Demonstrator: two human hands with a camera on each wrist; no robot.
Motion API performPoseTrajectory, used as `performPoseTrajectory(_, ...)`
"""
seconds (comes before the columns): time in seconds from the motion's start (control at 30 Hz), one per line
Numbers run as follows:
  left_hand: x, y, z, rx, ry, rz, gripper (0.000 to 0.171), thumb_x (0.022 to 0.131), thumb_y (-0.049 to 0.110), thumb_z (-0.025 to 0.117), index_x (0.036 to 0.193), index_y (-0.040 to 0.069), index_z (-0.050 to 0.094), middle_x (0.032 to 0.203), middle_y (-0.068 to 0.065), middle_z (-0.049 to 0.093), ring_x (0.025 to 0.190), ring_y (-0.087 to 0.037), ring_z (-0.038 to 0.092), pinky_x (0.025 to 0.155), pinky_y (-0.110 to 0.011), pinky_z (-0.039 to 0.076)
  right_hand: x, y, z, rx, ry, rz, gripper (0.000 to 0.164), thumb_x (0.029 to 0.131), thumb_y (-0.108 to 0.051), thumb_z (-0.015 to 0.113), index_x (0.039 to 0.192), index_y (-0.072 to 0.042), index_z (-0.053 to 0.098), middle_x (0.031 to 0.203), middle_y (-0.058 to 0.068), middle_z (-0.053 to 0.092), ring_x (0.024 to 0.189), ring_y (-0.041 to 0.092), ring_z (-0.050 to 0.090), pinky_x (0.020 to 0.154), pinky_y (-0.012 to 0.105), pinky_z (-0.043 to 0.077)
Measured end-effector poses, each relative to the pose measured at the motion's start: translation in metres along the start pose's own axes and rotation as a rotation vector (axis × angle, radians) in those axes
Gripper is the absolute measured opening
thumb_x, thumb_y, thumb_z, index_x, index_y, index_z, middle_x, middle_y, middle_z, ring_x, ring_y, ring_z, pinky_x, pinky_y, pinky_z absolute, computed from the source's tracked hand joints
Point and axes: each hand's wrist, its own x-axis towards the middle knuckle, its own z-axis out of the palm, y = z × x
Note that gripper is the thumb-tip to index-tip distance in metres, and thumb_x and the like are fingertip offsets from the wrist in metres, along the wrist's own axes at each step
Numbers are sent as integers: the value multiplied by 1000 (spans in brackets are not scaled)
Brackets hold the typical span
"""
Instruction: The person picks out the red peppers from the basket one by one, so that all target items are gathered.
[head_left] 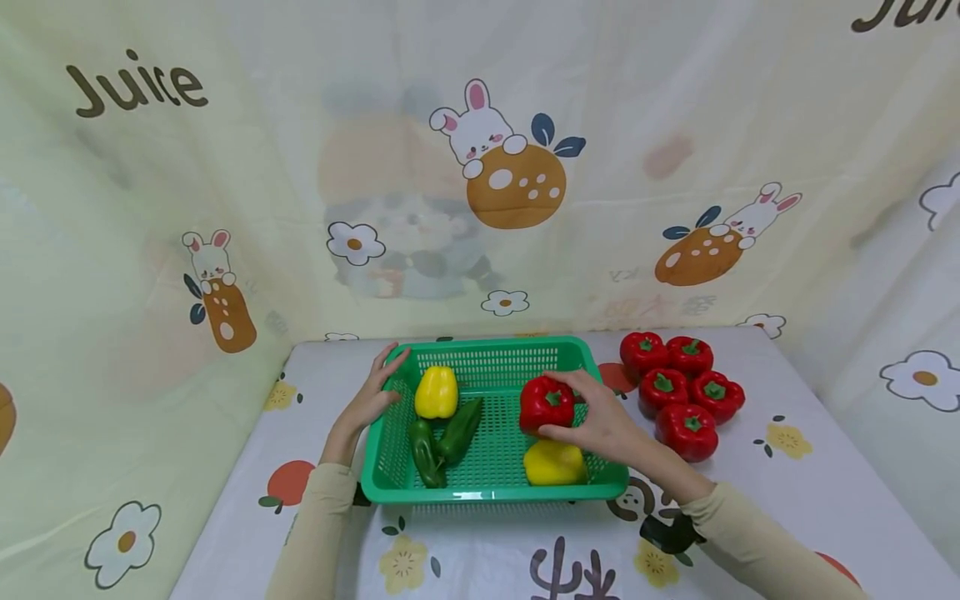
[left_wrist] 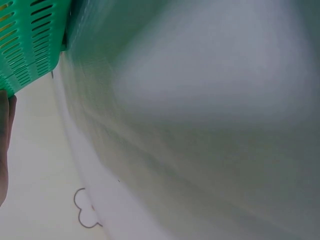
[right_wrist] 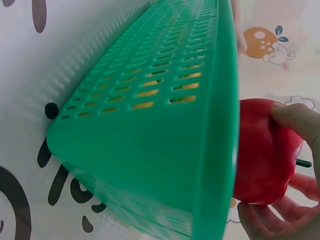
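Observation:
In the head view my right hand (head_left: pixel 603 417) grips a red bell pepper (head_left: pixel 543 404) between thumb and fingers, over the right part of a green plastic basket (head_left: pixel 480 495). The right wrist view shows the same pepper (right_wrist: pixel 265 150) beyond the basket's rim, its green stem facing the palm. At the basket's left side, my left hand (head_left: pixel 367 407) rests on the rim with fingers fairly straight. Inside the basket are a yellow bell pepper (head_left: pixel 437 392), two long green peppers (head_left: pixel 461 431) and, below the red pepper, another yellow pepper (head_left: pixel 553 463). Only a sliver of the hand shows in the left wrist view.
Several red bell peppers (head_left: pixel 687 432) sit grouped on the table to the right of the basket. The table is covered by a patterned white cloth (head_left: pixel 480 550). A printed curtain (head_left: pixel 285 167) hangs behind and at the sides.

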Motion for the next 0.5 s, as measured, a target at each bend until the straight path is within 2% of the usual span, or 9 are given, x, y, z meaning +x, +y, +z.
performPoseTrajectory(0.23, -12, 42, -8, -31, -56, -18, 82, 76, -13, 50, 154, -2, 25, 163, -21, -2, 148, -44, -4, 109, -70, 12, -3, 4, -5, 0, 24, 7, 77, 75, -25, 85, 142, -8, 50, 128, 15, 57, 115, 35, 55, 79, 45, 57)
performPoseTrajectory(0.5, -13, 40, -8, -29, -55, -16, 82, 76, -13, 50, 154, -3, 25, 163, -21, -2, 147, -44, -4, 109, -70, 12, -6, 5, -10, -35, 31, 57, 79, 75, -29, 85, 143, -10, 49, 131, 15, 56, 116, 35, 54, 79, 47, 56)
